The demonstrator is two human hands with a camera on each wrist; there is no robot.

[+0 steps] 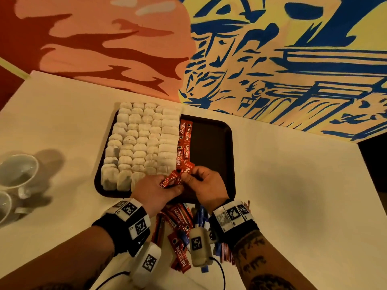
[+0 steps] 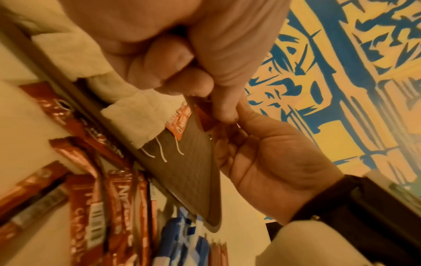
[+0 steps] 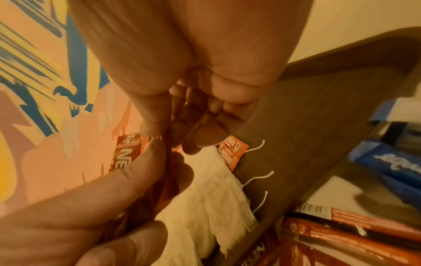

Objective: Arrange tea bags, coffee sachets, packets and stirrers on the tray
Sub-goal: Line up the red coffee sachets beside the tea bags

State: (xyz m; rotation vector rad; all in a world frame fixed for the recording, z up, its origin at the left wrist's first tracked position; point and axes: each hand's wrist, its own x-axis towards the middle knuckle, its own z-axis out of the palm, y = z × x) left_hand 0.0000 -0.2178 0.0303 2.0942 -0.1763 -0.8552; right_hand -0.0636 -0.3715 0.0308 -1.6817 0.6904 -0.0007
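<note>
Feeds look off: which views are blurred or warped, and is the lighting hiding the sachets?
Head view: sharp, warm dim light, wide-angle bend at the table edges; sachets readable. Left wrist view: left hand soft, loose sachets smeared. Right wrist view: right hand blurred, orange cast.

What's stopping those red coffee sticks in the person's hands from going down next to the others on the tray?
Nothing visible. The left hand and right hand hold Nescafe sachets over the tray's near edge. The dark strip right of the laid sachet row lies bare.
</note>
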